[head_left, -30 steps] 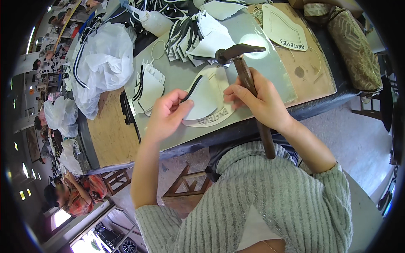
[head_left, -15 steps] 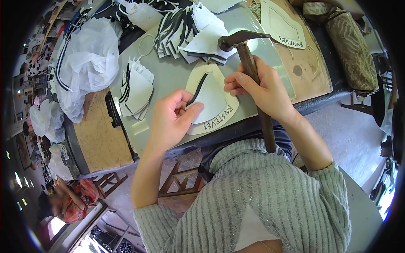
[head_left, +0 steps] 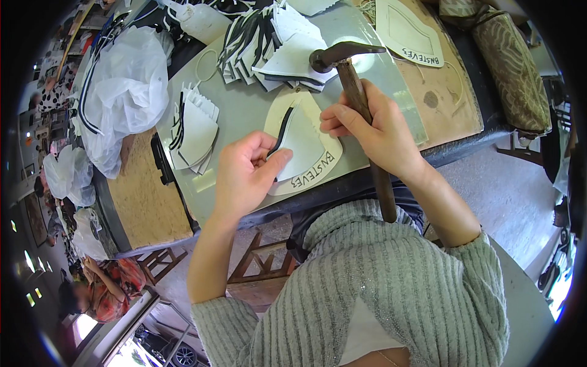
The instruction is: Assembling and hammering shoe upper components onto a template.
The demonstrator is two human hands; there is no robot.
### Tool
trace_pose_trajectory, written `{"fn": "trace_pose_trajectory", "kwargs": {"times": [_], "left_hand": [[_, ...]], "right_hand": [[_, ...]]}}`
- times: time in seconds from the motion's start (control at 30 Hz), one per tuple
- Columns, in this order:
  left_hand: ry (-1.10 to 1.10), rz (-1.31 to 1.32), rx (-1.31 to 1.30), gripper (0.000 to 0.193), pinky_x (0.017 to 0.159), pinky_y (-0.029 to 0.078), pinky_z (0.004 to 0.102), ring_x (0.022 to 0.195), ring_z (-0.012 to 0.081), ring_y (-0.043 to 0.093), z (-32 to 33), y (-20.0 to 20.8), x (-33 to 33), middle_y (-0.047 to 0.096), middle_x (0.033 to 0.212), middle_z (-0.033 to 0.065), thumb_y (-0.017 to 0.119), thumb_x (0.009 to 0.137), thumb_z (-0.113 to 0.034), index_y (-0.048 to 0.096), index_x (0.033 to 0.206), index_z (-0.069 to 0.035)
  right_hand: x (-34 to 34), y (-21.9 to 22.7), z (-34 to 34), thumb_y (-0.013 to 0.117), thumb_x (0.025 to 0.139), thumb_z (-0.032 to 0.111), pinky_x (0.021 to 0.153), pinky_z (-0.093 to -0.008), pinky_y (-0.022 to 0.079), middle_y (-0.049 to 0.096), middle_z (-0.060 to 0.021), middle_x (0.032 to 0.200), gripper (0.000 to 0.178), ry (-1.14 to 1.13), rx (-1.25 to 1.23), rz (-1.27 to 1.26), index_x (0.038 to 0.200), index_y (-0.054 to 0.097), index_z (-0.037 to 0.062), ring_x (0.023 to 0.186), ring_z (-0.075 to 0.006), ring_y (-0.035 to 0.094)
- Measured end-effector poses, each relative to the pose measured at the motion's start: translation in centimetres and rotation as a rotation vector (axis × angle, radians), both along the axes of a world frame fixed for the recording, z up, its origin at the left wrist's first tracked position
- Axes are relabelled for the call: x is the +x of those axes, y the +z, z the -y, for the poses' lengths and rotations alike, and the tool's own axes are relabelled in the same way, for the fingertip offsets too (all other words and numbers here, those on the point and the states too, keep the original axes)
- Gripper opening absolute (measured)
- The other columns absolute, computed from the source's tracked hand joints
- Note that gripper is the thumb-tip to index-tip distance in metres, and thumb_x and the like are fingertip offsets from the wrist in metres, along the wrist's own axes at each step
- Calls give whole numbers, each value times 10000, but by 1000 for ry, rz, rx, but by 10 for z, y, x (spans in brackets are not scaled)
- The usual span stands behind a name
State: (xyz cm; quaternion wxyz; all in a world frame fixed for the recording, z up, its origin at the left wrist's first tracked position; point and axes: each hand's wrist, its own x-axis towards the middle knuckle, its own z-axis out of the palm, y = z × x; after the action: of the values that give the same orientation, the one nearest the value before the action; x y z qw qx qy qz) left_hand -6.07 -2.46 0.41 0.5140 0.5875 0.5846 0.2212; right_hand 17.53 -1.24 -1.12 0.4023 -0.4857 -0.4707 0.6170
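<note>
A cream template [head_left: 331, 160] with dark lettering lies on the grey work board, and a white curved piece [head_left: 304, 144] rests on it. Along the piece's left edge runs a thin black strip [head_left: 284, 126]. My left hand [head_left: 247, 174] pinches the strip's near end against the white piece, thumb on top. My right hand [head_left: 382, 125] is wrapped round the wooden handle of a hammer [head_left: 353, 85], its dark metal head raised beyond the template. The thumb and fingertips of that hand are close together at the template's right edge; whether they touch it, I cannot tell.
Beyond the template sits a fanned stack of white pieces with black edges [head_left: 287, 58]; a smaller stack [head_left: 199, 131] lies left. Another template [head_left: 411, 37] is at the far right, near a patterned roll [head_left: 513, 73]. White plastic bags [head_left: 125, 92] cover the left side. Someone sits lower left.
The black strip's upper part has swung left, from slanting over the white piece to following its left edge. Both hands keep their grips and have barely moved.
</note>
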Motion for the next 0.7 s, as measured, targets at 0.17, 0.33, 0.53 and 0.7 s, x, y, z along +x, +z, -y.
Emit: {"fn": "trace_pose_trajectory", "kwargs": {"times": [0.17, 0.33, 0.53, 0.7], "left_hand": [[-23, -8, -47, 153, 494, 424, 211, 543, 27, 540, -4, 6, 0, 637, 643, 18, 723, 886, -78, 610, 866, 22], [2, 62, -122, 153, 496, 438, 210, 575, 29, 559, -3, 4, -1, 670, 705, 26, 724, 894, -78, 610, 883, 23], [-17, 177, -199, 154, 505, 444, 200, 590, 18, 565, -8, 6, -5, 682, 719, 27, 732, 892, -75, 614, 886, 24], [-13, 121, -153, 141, 500, 434, 199, 587, 15, 560, -5, 1, -3, 680, 713, 22, 723, 891, -59, 613, 885, 29]], "right_hand": [[2, 3, 2, 537, 1021, 79, 828, -295, 588, 683, -170, 1013, 163, 33, 22, 4, 1084, 483, -61, 944, -202, 713], [-1, 4, 2, 535, 1021, 79, 831, -295, 586, 681, -176, 1025, 162, 52, 23, -17, 1083, 482, -61, 957, -201, 709], [0, 1, 1, 537, 1023, 81, 827, -290, 589, 680, -176, 1029, 164, 53, 6, 3, 1081, 481, -62, 960, -198, 708], [0, 2, 1, 535, 1026, 80, 825, -287, 589, 680, -176, 1033, 167, 50, 17, 25, 1083, 479, -65, 962, -197, 707]]}}
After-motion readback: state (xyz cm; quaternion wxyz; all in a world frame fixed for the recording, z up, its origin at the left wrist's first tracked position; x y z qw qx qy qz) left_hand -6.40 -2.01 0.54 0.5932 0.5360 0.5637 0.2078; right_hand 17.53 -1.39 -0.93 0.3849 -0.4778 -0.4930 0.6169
